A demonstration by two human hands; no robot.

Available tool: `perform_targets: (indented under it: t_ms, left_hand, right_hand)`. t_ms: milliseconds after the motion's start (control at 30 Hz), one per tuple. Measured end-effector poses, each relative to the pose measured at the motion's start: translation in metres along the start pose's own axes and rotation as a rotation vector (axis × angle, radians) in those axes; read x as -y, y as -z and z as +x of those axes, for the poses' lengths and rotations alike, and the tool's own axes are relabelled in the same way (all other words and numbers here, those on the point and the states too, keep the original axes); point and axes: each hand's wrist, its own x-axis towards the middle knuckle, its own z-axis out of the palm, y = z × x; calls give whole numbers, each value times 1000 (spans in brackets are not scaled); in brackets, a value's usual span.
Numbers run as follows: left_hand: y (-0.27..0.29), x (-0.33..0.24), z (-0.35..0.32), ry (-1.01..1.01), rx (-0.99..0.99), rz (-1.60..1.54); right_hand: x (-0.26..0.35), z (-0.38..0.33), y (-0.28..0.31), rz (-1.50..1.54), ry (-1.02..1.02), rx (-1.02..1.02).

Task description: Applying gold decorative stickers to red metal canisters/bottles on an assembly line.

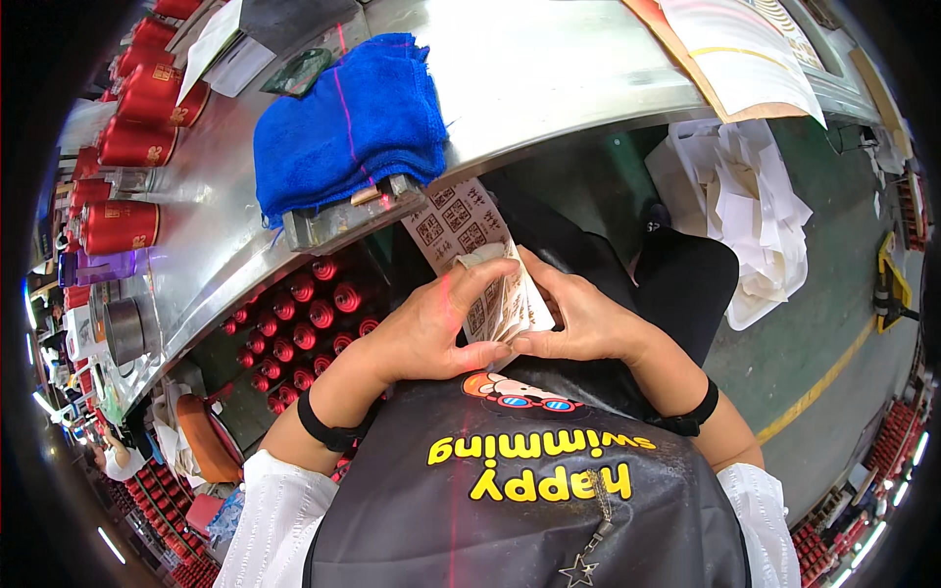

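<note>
A small stack of label sheets (458, 223), white with dark square prints, is held upright in front of my apron. My left hand (441, 318) is closed on its near-left edge, with thumb and index finger pinching the sheets. On the opposite edge my right hand (578, 309) grips them between thumb and fingers. The sheets are fanned and slightly bent between my hands, and one corner is curled back. My remaining fingers are partly hidden behind the stack. A dark apron (392, 510) with a cartoon print covers my lap.
A folded blue towel (348, 127) lies at the edge of the metal table (549, 59). Red canisters (132, 142) line its left side; rows of red-topped items (304, 314) sit below. A white bin (676, 167) with crumpled paper stands on the right. Printed sheets (735, 49) lie far right.
</note>
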Motion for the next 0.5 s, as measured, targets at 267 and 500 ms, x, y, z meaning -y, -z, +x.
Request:
perform_targets:
  t_ms: [267, 500]
  left_hand:
    - [-1, 1, 0, -6, -16, -17]
    - [-3, 0, -2, 17, -1, -22]
  right_hand:
    - [6, -1, 1, -26, -59, -11]
    - [9, -2, -1, -42, -13, -26]
